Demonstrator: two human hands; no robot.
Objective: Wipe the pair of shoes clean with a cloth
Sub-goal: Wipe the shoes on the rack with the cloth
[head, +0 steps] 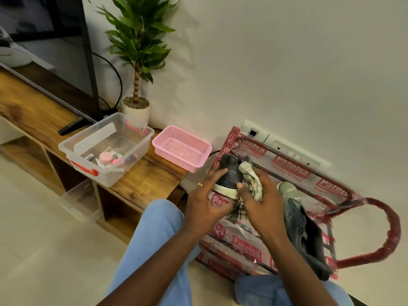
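Note:
A dark shoe with a pale sole (231, 173) is held up above a plastic bag. My left hand (207, 199) grips it from the left side and underneath. My right hand (262, 202) holds a checked cream cloth (251, 180) bunched against the shoe's right side, with a tail of cloth hanging below. The second dark shoe (302, 230) lies on its side on the bag to the right, its grey-green toe pointing toward the wall.
The clear plastic bag with red print and red handles (293, 171) lies on the floor by the wall. A pink basket (183, 149), a clear box of small items (106, 149) and a potted plant (136, 107) stand on a wooden shelf unit (39, 111). My blue-trousered knees fill the foreground.

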